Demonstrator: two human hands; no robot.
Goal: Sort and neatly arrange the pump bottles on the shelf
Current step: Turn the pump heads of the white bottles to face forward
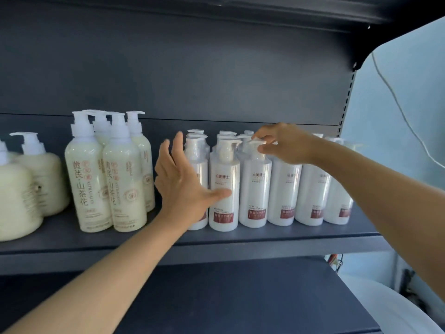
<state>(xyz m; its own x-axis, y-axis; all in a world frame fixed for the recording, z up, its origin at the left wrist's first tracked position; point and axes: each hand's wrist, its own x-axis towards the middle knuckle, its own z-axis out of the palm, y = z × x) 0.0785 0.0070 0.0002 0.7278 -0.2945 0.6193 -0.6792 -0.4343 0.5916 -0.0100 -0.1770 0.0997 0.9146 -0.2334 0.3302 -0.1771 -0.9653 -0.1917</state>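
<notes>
Dark shelf [301,235] carrying three groups of pump bottles. Left hand [183,186], fingers straight and spread, lies flat against the leftmost white bottles [224,189]. Right hand [284,143] pinches the pump head of a front-row white bottle [255,189] just right of the left hand. Front row of white bottles: six visible, with more pump heads behind; total uncertain. Left of the left hand stand four tall cream bottles [86,179]; further left, two squat cream bottles [41,182]. A white cable [395,102] hangs beyond the right arm.
</notes>
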